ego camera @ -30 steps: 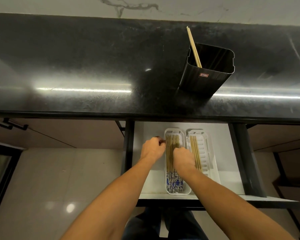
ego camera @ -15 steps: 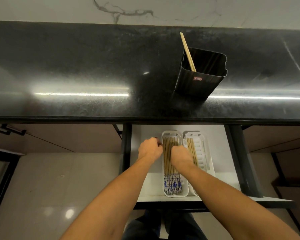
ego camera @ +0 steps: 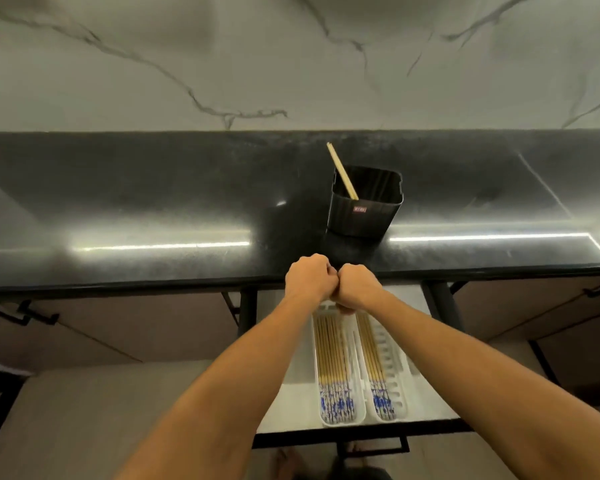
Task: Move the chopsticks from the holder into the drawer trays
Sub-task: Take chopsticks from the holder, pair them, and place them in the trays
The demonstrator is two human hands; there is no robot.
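Touching knuckles over drawer trays (ego camera: 361,419), L hand (ego camera: 307,277) & R hand (ego camera: 355,285) clenched, nothing visibly held.

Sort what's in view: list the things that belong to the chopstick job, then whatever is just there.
Part of the job:
- black holder
- chopsticks in the holder
- left tray, well filled
- right tray, partly filled
- open drawer
- left hand and right hand, fists together

Just there:
- black countertop
- marble wall
- cabinet handle
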